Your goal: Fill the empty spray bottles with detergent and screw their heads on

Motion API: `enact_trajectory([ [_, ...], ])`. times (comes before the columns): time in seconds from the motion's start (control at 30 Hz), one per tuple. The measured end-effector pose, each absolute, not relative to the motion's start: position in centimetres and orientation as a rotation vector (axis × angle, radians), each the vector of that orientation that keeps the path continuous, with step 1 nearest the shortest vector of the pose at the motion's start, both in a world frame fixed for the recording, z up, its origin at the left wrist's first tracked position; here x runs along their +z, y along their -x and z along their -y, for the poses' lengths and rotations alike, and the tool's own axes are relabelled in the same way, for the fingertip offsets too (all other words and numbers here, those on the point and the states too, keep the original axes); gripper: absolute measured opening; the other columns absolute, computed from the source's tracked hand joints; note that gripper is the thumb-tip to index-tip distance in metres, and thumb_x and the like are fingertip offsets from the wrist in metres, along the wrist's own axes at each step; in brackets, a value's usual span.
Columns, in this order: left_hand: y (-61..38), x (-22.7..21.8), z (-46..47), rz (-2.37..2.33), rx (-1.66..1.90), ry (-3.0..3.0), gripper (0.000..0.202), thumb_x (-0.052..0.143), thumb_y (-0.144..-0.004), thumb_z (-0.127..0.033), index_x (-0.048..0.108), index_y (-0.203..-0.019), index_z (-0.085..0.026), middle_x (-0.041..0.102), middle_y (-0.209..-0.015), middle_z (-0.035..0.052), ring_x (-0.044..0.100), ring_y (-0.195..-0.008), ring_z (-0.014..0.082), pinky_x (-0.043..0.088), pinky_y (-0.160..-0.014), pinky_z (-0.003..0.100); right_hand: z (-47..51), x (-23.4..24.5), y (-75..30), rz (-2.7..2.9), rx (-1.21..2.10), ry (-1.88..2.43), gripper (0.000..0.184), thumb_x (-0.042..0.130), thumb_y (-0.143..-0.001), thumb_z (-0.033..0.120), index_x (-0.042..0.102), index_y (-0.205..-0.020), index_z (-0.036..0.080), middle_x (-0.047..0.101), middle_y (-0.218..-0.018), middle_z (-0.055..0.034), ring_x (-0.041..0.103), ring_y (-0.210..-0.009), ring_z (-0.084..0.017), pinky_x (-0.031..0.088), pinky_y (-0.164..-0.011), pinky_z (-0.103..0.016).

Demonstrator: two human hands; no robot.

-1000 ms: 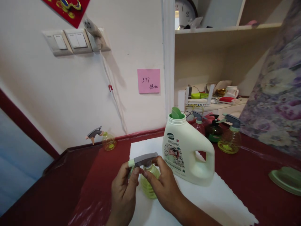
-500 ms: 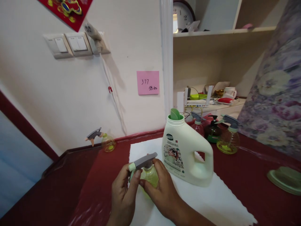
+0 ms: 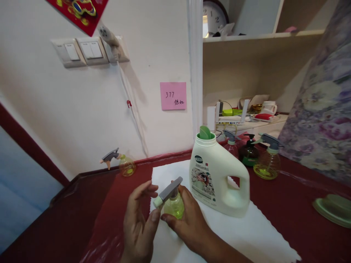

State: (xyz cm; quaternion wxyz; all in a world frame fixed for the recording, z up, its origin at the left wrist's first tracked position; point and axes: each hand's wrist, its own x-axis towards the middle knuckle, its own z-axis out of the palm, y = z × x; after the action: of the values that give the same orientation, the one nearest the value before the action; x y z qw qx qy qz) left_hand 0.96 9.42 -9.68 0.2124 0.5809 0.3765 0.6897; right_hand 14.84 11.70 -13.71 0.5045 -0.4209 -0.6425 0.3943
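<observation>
A small clear spray bottle [image 3: 177,209] with yellow-green liquid and a grey trigger head is held over a white sheet [image 3: 175,250]. Around its body my right hand [image 3: 189,219] is closed, thumb in front and fingers behind. My left hand [image 3: 140,219] is at the nozzle end with its fingers spread and curved; its thumb tip is right by the pale green nozzle, and I cannot tell if it touches. Just behind on the right stands a big pale green detergent jug [image 3: 216,179], its neck open with a green spout inside.
Another spray bottle [image 3: 126,166] stands by the wall at left. Back right are a spray bottle with yellow liquid [image 3: 267,162], a dark pump bottle [image 3: 248,151] and a reddish spray bottle [image 3: 231,146]. A green lid-like piece [image 3: 333,210] lies far right. A floral curtain [image 3: 320,95] hangs beside it.
My left hand has let go of the spray head and moved slightly left, its fingers opening. The nozzle has swung a little towards me. My right hand keeps its hold.
</observation>
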Motion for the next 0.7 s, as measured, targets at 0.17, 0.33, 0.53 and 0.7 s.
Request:
enact_trajectory([
  [0.17,-0.4,-7.6,-9.5,-0.832,2.149,-1.605,0.044,0.073,-0.088,-0.035,0.064,-0.131,-0.028,0.068,-0.117,0.0044,0.062,-0.108,0.0212,0.048,-0.1,0.031,-12.0,-13.6,-15.1,1.598,0.971,1.035,0.069,0.08,-0.068,0.017,0.052,-0.13,0.023,0.061,-0.128,-0.0074,0.056,-0.122,-0.03,0.04,-0.108,-0.047],
  [0.33,0.2,-5.4,-9.1,-0.819,2.288,-1.487,0.037,0.074,-0.087,-0.028,0.068,-0.124,-0.025,0.072,-0.11,0.0027,0.065,-0.101,0.0189,0.051,-0.094,0.028,-12.3,-13.5,-15.4,1.615,0.976,1.079,0.067,0.08,-0.065,0.017,0.053,-0.126,0.024,0.065,-0.121,-0.0056,0.061,-0.112,-0.03,0.046,-0.101,-0.046],
  [0.53,0.6,-4.5,-8.1,-0.89,2.311,-1.417,0.03,0.071,-0.092,-0.022,0.068,-0.121,-0.026,0.07,-0.107,0.0007,0.064,-0.094,0.0151,0.053,-0.089,0.023,-12.2,-13.9,-15.6,1.65,0.917,1.119,0.052,0.075,-0.067,0.019,0.058,-0.116,0.023,0.068,-0.115,-0.0074,0.064,-0.109,-0.032,0.048,-0.101,-0.05],
  [0.7,0.7,-4.7,-7.8,-0.948,2.265,-1.36,0.028,0.071,-0.093,-0.026,0.068,-0.12,-0.028,0.069,-0.106,0.0005,0.063,-0.093,0.0151,0.053,-0.087,0.023,-12.1,-16.3,-15.8,1.617,0.967,0.936,0.08,0.077,-0.064,0.029,0.05,-0.139,0.028,0.069,-0.118,-0.0084,0.067,-0.109,-0.034,0.054,-0.095,-0.051],
])
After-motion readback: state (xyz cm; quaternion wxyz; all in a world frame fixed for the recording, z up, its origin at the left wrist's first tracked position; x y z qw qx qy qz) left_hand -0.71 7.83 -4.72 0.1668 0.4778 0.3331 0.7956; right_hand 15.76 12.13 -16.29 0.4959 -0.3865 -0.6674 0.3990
